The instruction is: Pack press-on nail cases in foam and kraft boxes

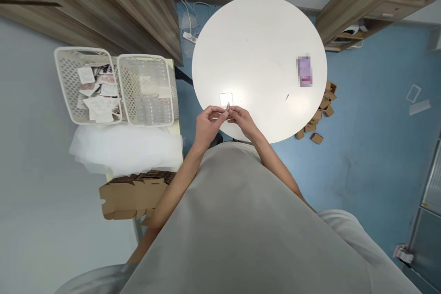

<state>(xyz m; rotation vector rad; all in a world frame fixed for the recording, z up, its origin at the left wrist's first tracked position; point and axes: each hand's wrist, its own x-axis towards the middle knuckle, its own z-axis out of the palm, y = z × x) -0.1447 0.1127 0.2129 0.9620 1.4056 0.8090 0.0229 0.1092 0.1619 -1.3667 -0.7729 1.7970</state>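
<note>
Over the near edge of the round white table (262,32), my left hand (208,125) and my right hand (244,122) meet fingertip to fingertip. Both are closed in a pinch. Whatever sits between the fingers is too small and too covered to name. Just beyond the fingertips lies a small white square piece with a thin dark outline (226,98), flat on the table. I cannot tell whether the fingers touch it.
A blurred purple item (305,71) lies on the table's right. Two white baskets (145,57) stand left, one with packets, one with clear plastic cases. Nearby are white wrapping sheets (127,149) and flattened cardboard boxes (132,197). Small brown boxes (317,138) litter the floor right.
</note>
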